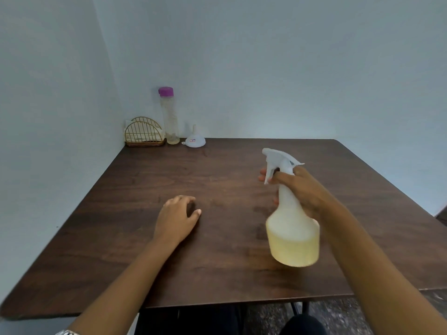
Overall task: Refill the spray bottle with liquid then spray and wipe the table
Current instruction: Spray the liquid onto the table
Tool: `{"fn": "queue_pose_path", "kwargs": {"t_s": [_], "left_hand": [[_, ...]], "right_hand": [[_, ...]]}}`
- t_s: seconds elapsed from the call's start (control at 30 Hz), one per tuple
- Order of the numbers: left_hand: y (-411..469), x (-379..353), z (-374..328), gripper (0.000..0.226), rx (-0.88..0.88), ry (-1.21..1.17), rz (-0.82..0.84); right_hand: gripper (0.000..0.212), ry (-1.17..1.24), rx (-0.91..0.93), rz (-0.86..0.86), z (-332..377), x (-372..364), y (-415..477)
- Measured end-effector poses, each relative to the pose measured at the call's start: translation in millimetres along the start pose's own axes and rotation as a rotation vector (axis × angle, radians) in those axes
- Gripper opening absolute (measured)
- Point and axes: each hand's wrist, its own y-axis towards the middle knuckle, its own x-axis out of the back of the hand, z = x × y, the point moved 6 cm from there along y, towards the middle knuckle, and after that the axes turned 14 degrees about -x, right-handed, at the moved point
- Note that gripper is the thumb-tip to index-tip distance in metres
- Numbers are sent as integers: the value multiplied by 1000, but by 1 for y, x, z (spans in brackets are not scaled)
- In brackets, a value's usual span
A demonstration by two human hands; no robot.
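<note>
My right hand [298, 189] grips the neck of a translucent white spray bottle [291, 228] and holds it above the dark wooden table [217, 274], nozzle pointing left and away. Fingers curl around the white trigger. Pale yellow liquid fills the lower part of the bottle. My left hand [177, 217] rests on the table at centre left, fingers loosely curled, holding nothing. A tall clear bottle [170, 117] with a purple cap stands at the far left corner, nearly empty. A white funnel [194, 140] lies upside down beside it.
A gold wire napkin holder [144, 134] with white napkins sits in the far left corner against the wall. Pale walls border the table at the back and left. The table's near edge runs across the bottom, with dark floor beyond at the right.
</note>
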Motion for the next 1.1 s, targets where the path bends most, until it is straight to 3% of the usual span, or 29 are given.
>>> {"fn": "queue_pose_path", "kwargs": {"t_s": [0.27, 0.4, 0.7, 0.87, 1.1], "left_hand": [[-2, -2, -1, 36, 2, 79, -39], [-2, 0, -4, 30, -7, 85, -63], [-3, 4, -3, 28, 8, 49, -111], [-3, 6, -1, 29, 21, 22, -133], [-2, 8, 1, 30, 42, -61, -169]], "right_hand": [[9, -343, -186, 35, -33, 19, -29], [19, -436, -268, 36, -47, 35, -32], [22, -617, -244, 9, -52, 43, -30], [29, -550, -270, 93, -53, 47, -27], [25, -675, -274, 67, -53, 46, -17]]}}
